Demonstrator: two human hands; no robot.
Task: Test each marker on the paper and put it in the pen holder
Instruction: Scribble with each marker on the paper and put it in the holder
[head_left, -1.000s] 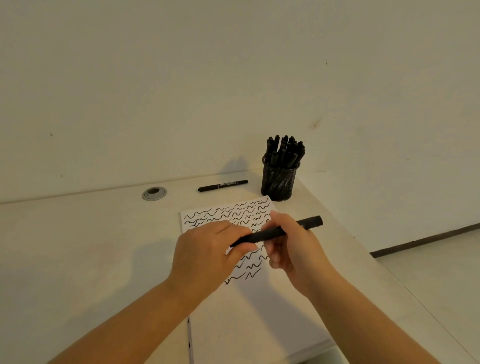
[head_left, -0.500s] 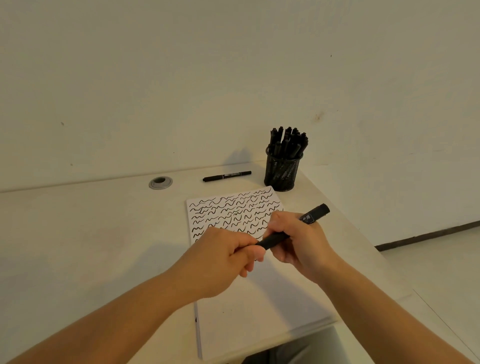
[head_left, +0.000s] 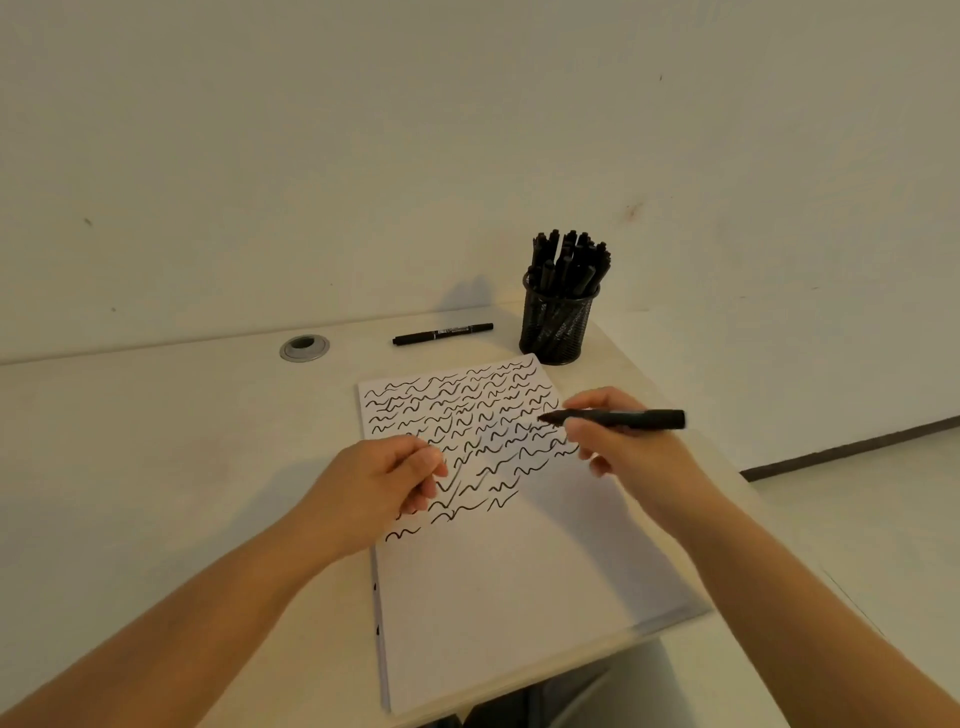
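My right hand (head_left: 631, 454) holds a black marker (head_left: 641, 418) level above the right side of the paper (head_left: 519, 597), its bare tip pointing left. My left hand (head_left: 374, 488) hovers over the paper's left part with fingers curled; the cap it pulled off is hidden inside them. The paper's upper half is covered with black squiggles. A black mesh pen holder (head_left: 558, 332) full of several markers stands behind the paper's far right corner. One more black marker (head_left: 442, 334) lies capped on the desk to the left of the holder.
The pale desk (head_left: 156, 441) meets a white wall at the back, with a round cable grommet (head_left: 304, 347) at the far left. The desk's right edge drops to the floor (head_left: 857, 493) just past the holder and my right arm.
My hands have drawn apart: the left end came off the marker and its tip is now bare. My right hand moved right and levelled the marker; my left hand moved left.
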